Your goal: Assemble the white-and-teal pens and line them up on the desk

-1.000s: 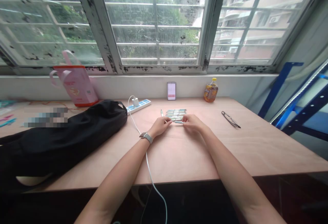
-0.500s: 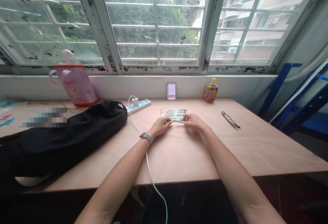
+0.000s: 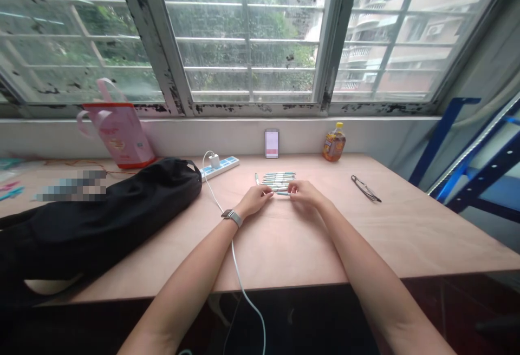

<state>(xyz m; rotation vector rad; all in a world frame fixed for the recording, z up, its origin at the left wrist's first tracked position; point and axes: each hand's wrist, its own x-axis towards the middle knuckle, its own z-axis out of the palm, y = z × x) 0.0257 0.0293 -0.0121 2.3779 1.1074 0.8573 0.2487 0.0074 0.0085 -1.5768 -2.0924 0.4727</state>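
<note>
- Plywood desk [image 3: 410, 236] runs along the window wall; both forearms rest toward its front edge.
- Right hand [image 3: 306, 194]: fingers curled, pinching the right end of a pen [image 3: 283, 193] that lies crosswise, just in front of the row.
- Left hand [image 3: 254, 201]: curled, fingertips at the pen's left end; too small to tell if gripping.
- Row of pens [image 3: 278, 181] lies side by side, directly ahead of the hands; a single upright-pointing pen [image 3: 257, 179] sits just left of it.
- Left wrist: smartwatch [image 3: 231, 217].
- Left of hands: black bag [image 3: 101, 214], power strip [image 3: 219, 169], white cable [image 3: 232, 247], pink paper bag [image 3: 117, 134].
- Right: eyeglasses [image 3: 365, 188], blue metal rack [image 3: 467, 171].
- Against the wall: phone [image 3: 272, 144], juice bottle [image 3: 334, 143].
- Beyond: paint-chipped barred window [image 3: 244, 35], with trees and apartment blocks outside.
</note>
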